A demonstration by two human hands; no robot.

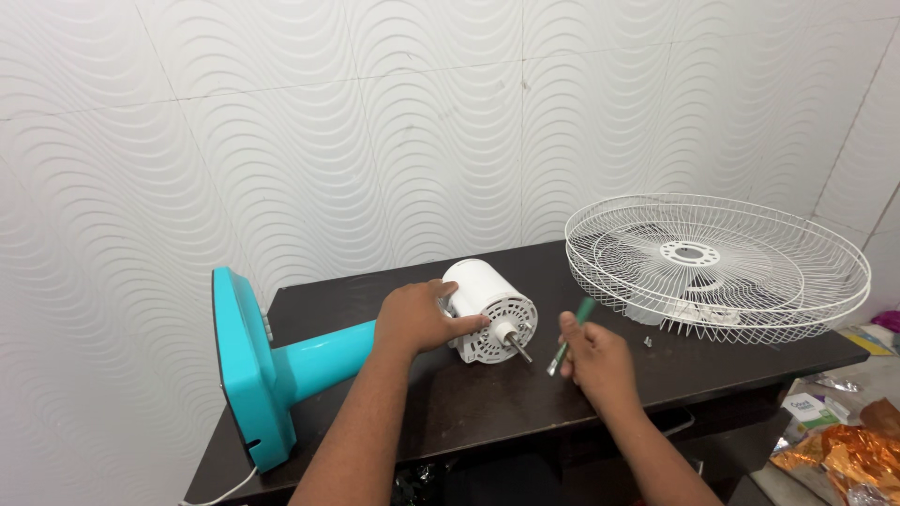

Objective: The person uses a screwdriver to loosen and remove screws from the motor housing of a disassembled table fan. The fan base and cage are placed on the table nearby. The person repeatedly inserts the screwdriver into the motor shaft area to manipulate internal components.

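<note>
A table fan without its blades lies on its side on a dark table (487,403). Its white motor housing (489,309) points right, with a bare metal shaft (517,345) sticking out. My left hand (419,317) rests on top of the housing and grips it. The fan's teal neck and base (258,365) hang over the table's left end. My right hand (592,354) holds a green-handled screwdriver (572,335), its metal tip pointing down-left, a short way right of the shaft.
White wire fan guards (717,267) lie stacked on the table's right side, with a small loose part (647,342) beside them. A white cord (225,489) trails at lower left. Shiny wrappers and packets (839,440) sit lower right. A wavy white wall stands behind.
</note>
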